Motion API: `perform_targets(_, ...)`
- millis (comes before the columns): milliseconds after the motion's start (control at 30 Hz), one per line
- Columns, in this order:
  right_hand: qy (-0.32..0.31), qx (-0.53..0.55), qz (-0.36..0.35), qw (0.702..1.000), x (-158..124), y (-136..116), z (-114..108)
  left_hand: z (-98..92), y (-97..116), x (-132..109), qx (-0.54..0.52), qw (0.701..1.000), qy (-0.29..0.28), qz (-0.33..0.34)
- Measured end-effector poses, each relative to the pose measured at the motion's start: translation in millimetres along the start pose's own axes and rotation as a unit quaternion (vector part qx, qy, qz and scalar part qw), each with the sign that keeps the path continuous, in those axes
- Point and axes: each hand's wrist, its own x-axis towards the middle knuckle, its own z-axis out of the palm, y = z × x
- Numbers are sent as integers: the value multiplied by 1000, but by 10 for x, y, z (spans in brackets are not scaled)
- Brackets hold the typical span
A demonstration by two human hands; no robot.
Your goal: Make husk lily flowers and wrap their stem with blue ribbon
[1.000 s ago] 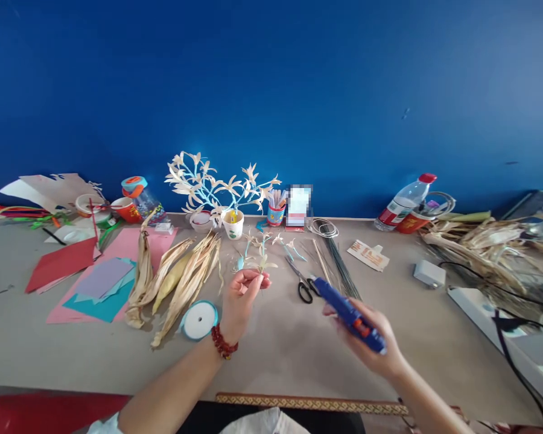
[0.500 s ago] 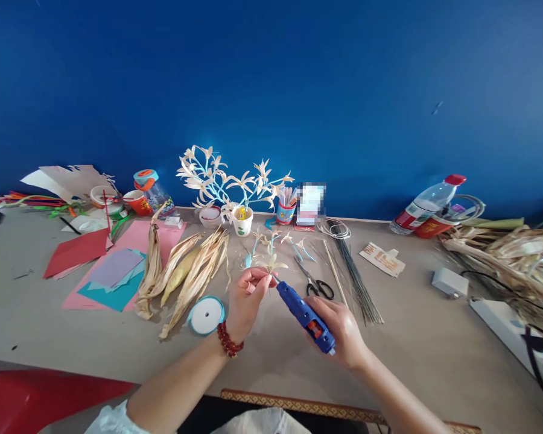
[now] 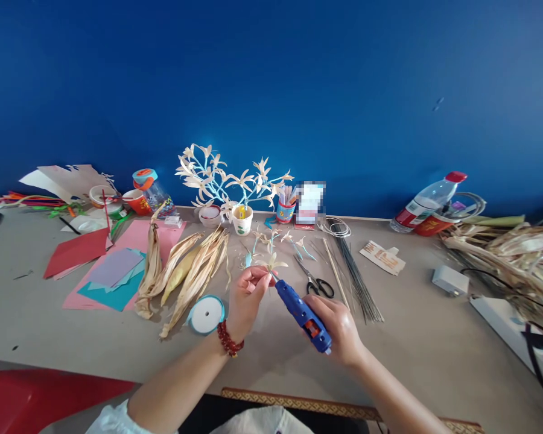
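Between the fingertips of my left hand is a small pale flower with pointed, husk-like petals, pinched near its base. My right hand is wrapped round a blue hot glue gun. Its metal nozzle points up and left and meets the underside of the flower, close to my left fingertips; whether it touches cannot be seen. Several finished flowers on blue stems lie just beyond. Black-handled scissors rest to the right, and a roll of light blue tape lies left of my left wrist.
Dried corn husks and coloured paper sheets lie on the left. A white cup holds branches of pale flowers at the back. Thin dark wires lie right of the scissors. A plastic bottle and a power strip are farther right.
The glue gun has shifted very slightly left and up at the flower's base. Both hands otherwise keep their grips and places.
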Motion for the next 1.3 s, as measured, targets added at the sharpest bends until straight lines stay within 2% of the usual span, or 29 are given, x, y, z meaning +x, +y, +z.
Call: perform_targets(1300,14,-30,5,999,-11,-6,73,-7,-6,-2,-13,1000,-2,0)
